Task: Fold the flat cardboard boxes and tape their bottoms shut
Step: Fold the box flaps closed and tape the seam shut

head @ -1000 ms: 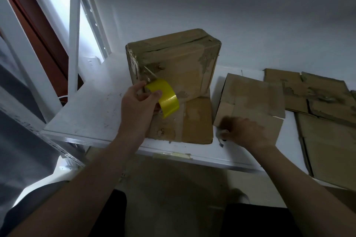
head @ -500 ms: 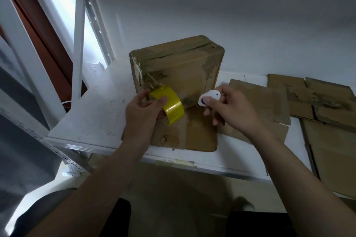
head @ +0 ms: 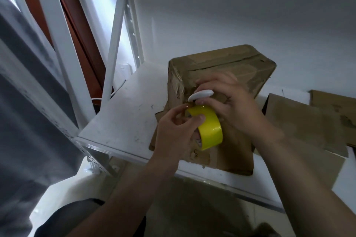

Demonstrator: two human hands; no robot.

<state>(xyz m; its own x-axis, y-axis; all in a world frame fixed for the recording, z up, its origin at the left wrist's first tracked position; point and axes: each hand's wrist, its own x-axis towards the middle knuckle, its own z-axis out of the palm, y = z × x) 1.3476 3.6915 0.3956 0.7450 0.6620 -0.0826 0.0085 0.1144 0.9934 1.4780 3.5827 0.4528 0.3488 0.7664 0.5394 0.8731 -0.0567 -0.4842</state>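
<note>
right hand (head: pixel 231 106) just brought the white cutter (head: pixel 200 95) up, gripped. left hand (head: pixel 173 132) pinches the yellow roll (head: pixel 210 127) against the box (head: pixel 231 63), near the shelf's (head: pixel 125 121) front left corner. probably cutting next.

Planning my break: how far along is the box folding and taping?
Done: one brown cardboard box stands folded on the white shelf. In hand: the left hand grips the yellow tape roll by it; the right hand holds a small white cutter just above the roll. Left: flat brown cardboard sheets on the right are unfolded.
</note>
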